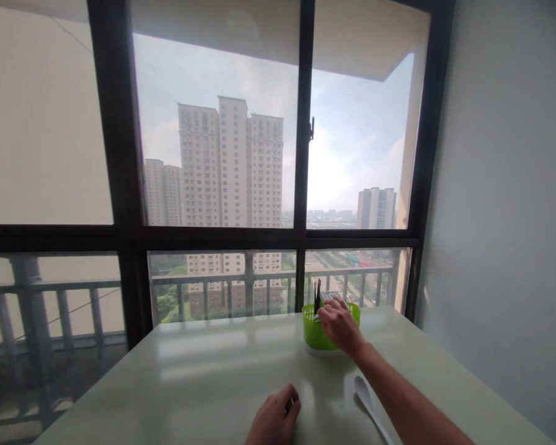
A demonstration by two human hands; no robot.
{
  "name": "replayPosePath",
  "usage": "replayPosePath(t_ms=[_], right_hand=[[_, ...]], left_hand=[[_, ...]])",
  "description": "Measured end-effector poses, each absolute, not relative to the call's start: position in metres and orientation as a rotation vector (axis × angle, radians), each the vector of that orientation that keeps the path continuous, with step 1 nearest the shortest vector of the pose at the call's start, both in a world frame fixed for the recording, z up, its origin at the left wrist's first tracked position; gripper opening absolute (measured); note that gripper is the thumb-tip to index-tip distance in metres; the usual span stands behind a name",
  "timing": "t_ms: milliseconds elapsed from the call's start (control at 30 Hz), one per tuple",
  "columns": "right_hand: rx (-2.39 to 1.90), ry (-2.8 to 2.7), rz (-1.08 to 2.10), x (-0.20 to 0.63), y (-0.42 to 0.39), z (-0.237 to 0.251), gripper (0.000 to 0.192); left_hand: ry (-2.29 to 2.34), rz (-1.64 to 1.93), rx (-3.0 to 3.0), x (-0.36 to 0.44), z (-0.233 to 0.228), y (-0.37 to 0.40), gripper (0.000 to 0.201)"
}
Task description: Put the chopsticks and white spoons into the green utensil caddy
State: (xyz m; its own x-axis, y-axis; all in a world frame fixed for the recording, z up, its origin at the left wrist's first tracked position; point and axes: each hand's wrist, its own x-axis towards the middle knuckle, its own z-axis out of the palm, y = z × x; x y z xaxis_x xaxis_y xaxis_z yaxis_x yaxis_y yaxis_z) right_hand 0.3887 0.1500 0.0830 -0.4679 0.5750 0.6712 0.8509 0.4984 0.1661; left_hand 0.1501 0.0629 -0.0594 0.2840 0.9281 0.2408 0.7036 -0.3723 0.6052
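My right hand (340, 322) reaches over a lime-green basket (315, 337) with a white base, near the window side of the table. Its fingers are bent together at the basket's top, and what they grip is hidden. A pale slatted piece (331, 296) shows just behind the fingers. Slim black sticks (317, 293) stand upright in the basket, left of that hand. Curled loosely on the table, my left hand (278, 415) shows nothing in its fingers. A white spoon (365, 395) lies under my right forearm, bowl toward the basket.
The glossy pale table (204, 377) reaches up to a dark-framed window (301, 185). A plain wall (500, 216) rises on the right. Beyond the glass are a railing (222, 281) and tall buildings (234, 167).
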Motion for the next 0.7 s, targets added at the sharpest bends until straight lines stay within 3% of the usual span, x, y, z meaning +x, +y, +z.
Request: replayPosePath(t_ms=[200,367,533,600,700], right_hand=[[-1.095,-2.162,-0.500,0.402,0.130,0.087,0.043],[-1.374,-1.916,-0.242,0.429,0.110,0.082,0.030],[-1.583,-2.328,0.193,0.462,0.095,0.040,0.030],[-1.617,-2.363,0.229,0.468,0.092,0.021,0.044],[-1.657,-2.396,0.230,0.468,0.092,0.000,0.046]], left_hand=[[1.472,0.759,2.175,0.151,-0.053,0.061,0.019],[1.462,0.784,2.179,0.150,-0.054,0.060,0.018],[1.458,0.779,2.187,0.150,-0.055,0.061,0.018],[1.468,0.760,2.189,0.149,-0.056,0.063,0.018],[1.476,0.760,2.197,0.149,-0.058,0.064,0.018]])
